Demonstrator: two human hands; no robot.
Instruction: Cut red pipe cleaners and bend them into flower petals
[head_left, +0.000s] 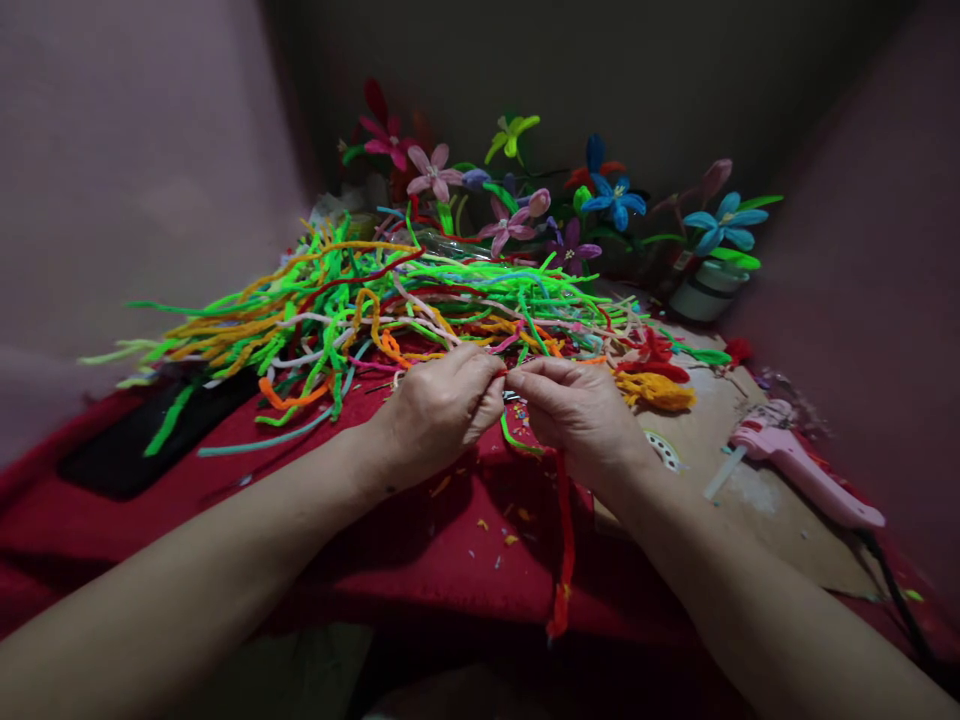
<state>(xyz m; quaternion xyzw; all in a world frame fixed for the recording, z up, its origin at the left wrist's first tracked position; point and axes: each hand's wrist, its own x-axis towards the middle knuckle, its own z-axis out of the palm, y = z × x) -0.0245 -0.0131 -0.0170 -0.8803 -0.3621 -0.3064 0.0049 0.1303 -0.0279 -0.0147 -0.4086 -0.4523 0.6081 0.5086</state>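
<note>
Left grip (442, 405) and right grip (585, 410) — close together on red pipe cleaner (565, 540).

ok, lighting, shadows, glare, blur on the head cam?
Head view: dim overall, back wall nearly black above the flowers; head view: dark shadows on the red cloth below the left hand and right hand; head view: side walls soft, little detail; head view: faint glints on clear wrap; head view: hanging red strip readable.

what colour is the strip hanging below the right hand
The strip is red, in the head view.
</note>
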